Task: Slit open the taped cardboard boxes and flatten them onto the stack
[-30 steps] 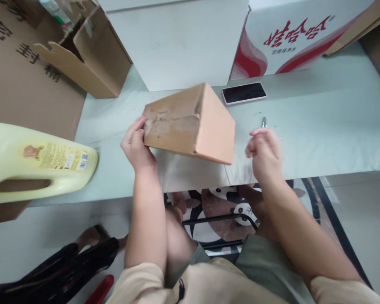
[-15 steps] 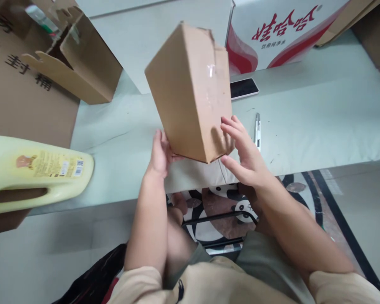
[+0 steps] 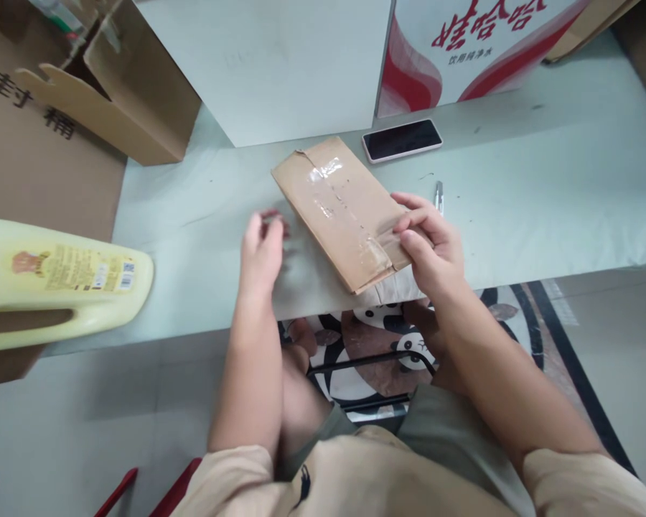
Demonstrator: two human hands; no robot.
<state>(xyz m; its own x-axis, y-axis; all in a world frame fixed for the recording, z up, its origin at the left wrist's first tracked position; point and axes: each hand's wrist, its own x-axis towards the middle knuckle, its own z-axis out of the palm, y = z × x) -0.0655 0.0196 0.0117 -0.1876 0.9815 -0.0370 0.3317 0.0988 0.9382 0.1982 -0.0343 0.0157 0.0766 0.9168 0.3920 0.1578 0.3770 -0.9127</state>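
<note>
A brown cardboard box (image 3: 344, 208) lies at a slant near the front of the covered table, its taped seam facing up. It looks thin from here, with only a narrow edge showing along its left side. My right hand (image 3: 433, 244) grips its right corner, thumb on top and fingers along the edge. To the left of the box, my left hand (image 3: 263, 248) is apart from it, fingers loosely curled with nothing visible in them. Just beyond my right hand lies a slim silver and white utility knife (image 3: 439, 195), partly hidden by that hand.
A phone (image 3: 403, 141) lies behind the box. White cartons (image 3: 301, 64) line the back, one with red lettering (image 3: 479, 57). On the left stand an open brown carton (image 3: 140, 86) and a pale yellow jug (image 3: 86, 280). The table's front edge (image 3: 194, 337) is close to me.
The cardboard box, held up and tilted before, is now lower and looks flat, seam upward. My left hand has come off it; my right hand has closed on its corner.
</note>
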